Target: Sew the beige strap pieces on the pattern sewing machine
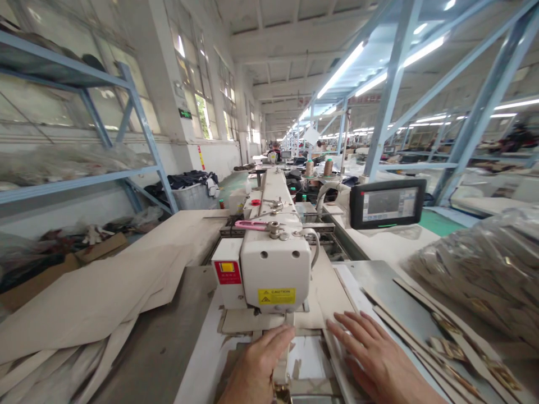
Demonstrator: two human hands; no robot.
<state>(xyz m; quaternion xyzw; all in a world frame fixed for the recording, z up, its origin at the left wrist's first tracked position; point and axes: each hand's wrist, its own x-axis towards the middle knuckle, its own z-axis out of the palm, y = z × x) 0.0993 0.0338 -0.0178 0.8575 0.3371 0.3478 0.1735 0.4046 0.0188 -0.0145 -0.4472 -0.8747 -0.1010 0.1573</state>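
The left hand (256, 365) is cut off at the wrist. Its fingers are bunched together, pressing on a flat board (314, 306) under the sewing machine (273, 264). The right hand (374, 359) lies flat beside it, fingers spread on the board's edge.

Left wall: I see tall windows (197, 95) letting in daylight, upper left of the frame.
Shelving: a blue steel rack (126, 112) at far left.
Ceiling: I count long tube lights (341, 70) running back, upper centre.
Right side: slanted blue beams (484, 106).
Floor: green strip (440, 221), centre right.
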